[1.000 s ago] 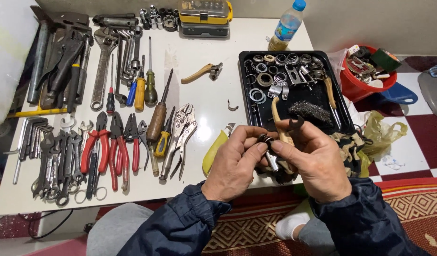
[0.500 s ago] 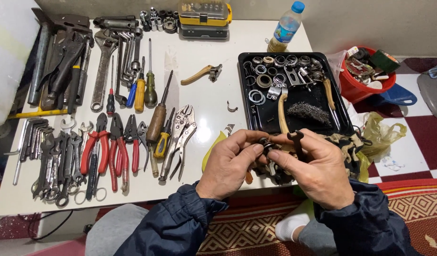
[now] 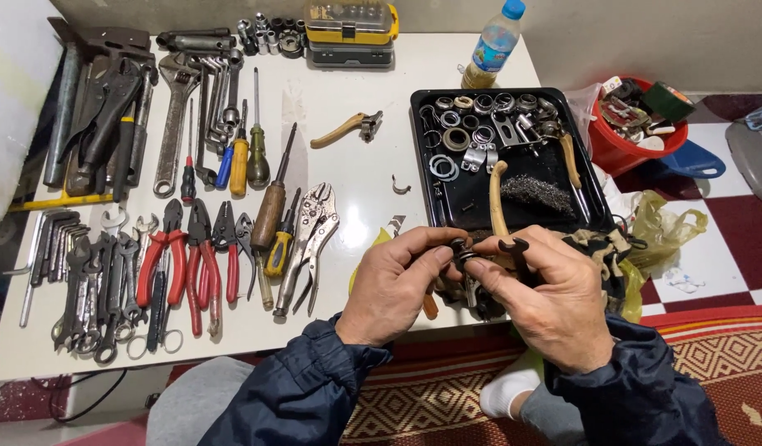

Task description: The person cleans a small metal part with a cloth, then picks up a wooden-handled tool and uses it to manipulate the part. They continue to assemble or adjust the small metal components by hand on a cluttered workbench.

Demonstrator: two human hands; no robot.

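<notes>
The fingers [image 3: 437,258] of the left hand [image 3: 393,289] and those of the right hand [image 3: 554,301] meet at the near edge of the white table [image 3: 348,177], pinched closed from both sides on a small dark round metal part [image 3: 461,250]. The left thumb and forefinger press it from the left, the right thumb and forefinger from the right; what kind of part it is cannot be told. A small dark open-ended spanner [image 3: 514,248] shows just above the right knuckles, though whether that hand grips it is unclear. Both wrists come out of dark blue jacket sleeves [image 3: 315,388].

Just beyond the hands lies a black rectangular metal tray [image 3: 592,194] holding steel rings and bearings [image 3: 472,124] at its far end, a patch of grey steel wool [image 3: 540,194], and a tan curved lever [image 3: 498,198] pointing towards the hands. Left of the hands, on the table, lie silver locking pliers [image 3: 312,235], a brown wooden-handled screwdriver [image 3: 271,206] and red-handled pliers [image 3: 162,264], with a row of grey spanners [image 3: 92,289] further left. A tan brake lever [image 3: 345,128] lies alone in the middle of the table. At the far edge stand a yellow and black bit case [image 3: 350,29] and a clear plastic bottle with a blue cap [image 3: 492,45]. Right of the tray, off the table, is a red plastic bucket [image 3: 637,140] full of odds and ends.
</notes>
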